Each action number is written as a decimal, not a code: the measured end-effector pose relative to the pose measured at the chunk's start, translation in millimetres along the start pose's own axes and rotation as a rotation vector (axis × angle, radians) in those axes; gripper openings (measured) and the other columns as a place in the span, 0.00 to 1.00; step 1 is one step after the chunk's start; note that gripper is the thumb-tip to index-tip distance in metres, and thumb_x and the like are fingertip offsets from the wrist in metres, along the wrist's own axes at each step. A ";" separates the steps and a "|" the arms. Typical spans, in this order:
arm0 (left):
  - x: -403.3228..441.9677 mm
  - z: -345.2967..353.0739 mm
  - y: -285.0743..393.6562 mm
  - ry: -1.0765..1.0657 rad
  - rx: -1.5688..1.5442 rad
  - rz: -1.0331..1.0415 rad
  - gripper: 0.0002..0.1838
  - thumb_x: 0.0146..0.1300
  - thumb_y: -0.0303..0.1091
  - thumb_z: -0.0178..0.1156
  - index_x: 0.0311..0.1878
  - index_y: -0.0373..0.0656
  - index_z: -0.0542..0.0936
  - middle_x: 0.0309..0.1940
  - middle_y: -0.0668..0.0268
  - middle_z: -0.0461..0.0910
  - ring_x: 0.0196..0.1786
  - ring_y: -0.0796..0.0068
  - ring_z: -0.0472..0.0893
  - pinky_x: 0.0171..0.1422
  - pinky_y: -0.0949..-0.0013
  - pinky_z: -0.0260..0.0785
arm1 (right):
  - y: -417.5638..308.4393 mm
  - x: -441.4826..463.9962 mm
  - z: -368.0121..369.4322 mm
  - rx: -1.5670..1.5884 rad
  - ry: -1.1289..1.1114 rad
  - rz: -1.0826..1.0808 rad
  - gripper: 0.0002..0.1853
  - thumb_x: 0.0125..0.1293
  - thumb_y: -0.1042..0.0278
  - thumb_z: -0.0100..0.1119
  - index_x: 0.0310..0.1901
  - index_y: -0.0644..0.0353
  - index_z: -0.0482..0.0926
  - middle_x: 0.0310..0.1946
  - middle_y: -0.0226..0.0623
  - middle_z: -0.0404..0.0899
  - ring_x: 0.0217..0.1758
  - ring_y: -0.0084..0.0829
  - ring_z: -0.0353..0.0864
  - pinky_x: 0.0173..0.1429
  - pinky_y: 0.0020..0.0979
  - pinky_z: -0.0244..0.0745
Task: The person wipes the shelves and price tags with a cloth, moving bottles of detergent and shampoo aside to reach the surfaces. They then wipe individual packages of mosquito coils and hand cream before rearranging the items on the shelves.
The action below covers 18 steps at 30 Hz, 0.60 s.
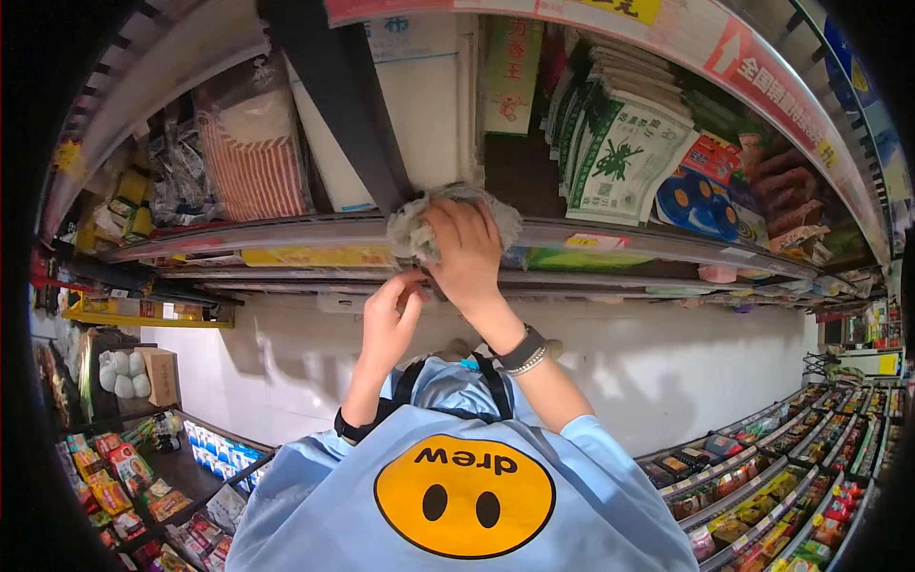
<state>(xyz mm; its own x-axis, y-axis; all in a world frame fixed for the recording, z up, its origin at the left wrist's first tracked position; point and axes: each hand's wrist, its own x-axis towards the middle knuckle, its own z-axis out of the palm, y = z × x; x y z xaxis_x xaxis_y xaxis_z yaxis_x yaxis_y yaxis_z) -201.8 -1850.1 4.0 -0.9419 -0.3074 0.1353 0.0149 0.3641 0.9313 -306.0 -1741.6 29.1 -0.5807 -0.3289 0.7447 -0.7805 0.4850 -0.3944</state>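
Observation:
My right hand [467, 250] is closed over a crumpled grey cleaning cloth [500, 221], which it presses on the front edge of a shelf [329, 238]. Just below and to the left, my left hand [391, 310] has its fingers curled in near the cloth's lower side. Whatever those fingers hold, if anything, is hidden. A dark upright bar [348, 105] meets the shelf beside the cloth. Behind the cloth stand white packages [429, 105], and green-and-white packets [624, 157] are stacked to the right.
Striped cloth in a clear bag [253, 153] lies on the shelf at left. Blue round-patterned packs [701, 202] sit at right. A red price strip [762, 81] curves across the top. Racks of packaged goods [762, 486] stand lower right, with more goods [124, 477] lower left.

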 end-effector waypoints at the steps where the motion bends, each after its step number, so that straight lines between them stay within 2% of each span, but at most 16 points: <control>1: 0.6 -0.8 2.3 -0.049 0.023 0.001 0.13 0.58 0.22 0.53 0.47 0.36 0.78 0.30 0.61 0.80 0.32 0.75 0.79 0.39 0.73 0.71 | 3.0 -3.4 -3.1 -0.003 -0.001 0.004 0.25 0.37 0.69 0.65 0.44 0.58 0.75 0.46 0.37 0.73 0.52 0.40 0.72 0.61 0.44 0.65; 3: 2.5 -2.2 5.5 -0.104 0.049 0.007 0.12 0.57 0.22 0.53 0.45 0.36 0.79 0.30 0.61 0.80 0.32 0.75 0.80 0.39 0.73 0.71 | 12.3 -9.8 -8.7 -0.026 0.016 0.028 0.27 0.36 0.71 0.66 0.45 0.57 0.75 0.49 0.36 0.74 0.53 0.41 0.73 0.63 0.48 0.61; 7: -2.1 -4.6 5.7 -0.119 0.016 0.002 0.11 0.57 0.21 0.53 0.42 0.36 0.80 0.30 0.61 0.80 0.32 0.74 0.80 0.38 0.73 0.71 | 39.1 -23.4 -52.1 -0.161 0.017 0.119 0.27 0.33 0.79 0.66 0.43 0.58 0.75 0.49 0.40 0.74 0.55 0.46 0.71 0.63 0.48 0.62; 10: -5.6 -8.5 -2.6 -0.115 0.007 -0.011 0.11 0.57 0.21 0.52 0.42 0.36 0.80 0.30 0.62 0.80 0.31 0.75 0.80 0.38 0.74 0.70 | 71.4 -36.6 -83.2 -0.284 0.091 0.133 0.28 0.35 0.79 0.67 0.45 0.59 0.74 0.49 0.44 0.74 0.55 0.49 0.70 0.62 0.51 0.61; 14: -6.4 -12.7 -7.6 -0.096 -0.001 -0.039 0.11 0.57 0.21 0.52 0.42 0.37 0.80 0.30 0.63 0.80 0.31 0.77 0.79 0.37 0.75 0.70 | 98.3 -40.5 -113.7 -0.339 0.160 0.141 0.27 0.35 0.82 0.66 0.44 0.63 0.73 0.48 0.47 0.75 0.53 0.51 0.71 0.60 0.48 0.63; 18: -8.5 -17.8 -8.5 -0.079 0.017 -0.041 0.11 0.57 0.20 0.52 0.42 0.38 0.80 0.29 0.64 0.79 0.31 0.78 0.78 0.37 0.75 0.69 | 90.1 -37.1 -107.2 -0.310 0.268 0.213 0.25 0.36 0.84 0.63 0.43 0.64 0.73 0.46 0.47 0.75 0.51 0.52 0.72 0.59 0.46 0.64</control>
<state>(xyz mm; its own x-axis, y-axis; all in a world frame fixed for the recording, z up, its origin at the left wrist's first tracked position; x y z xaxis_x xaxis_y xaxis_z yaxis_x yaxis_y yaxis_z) -188.0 -1866.2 0.9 -0.9652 -0.2519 0.0697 -0.0290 0.3681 0.9293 -330.0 -1598.9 23.7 -0.6085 0.0060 0.7936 -0.5204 0.7519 -0.4048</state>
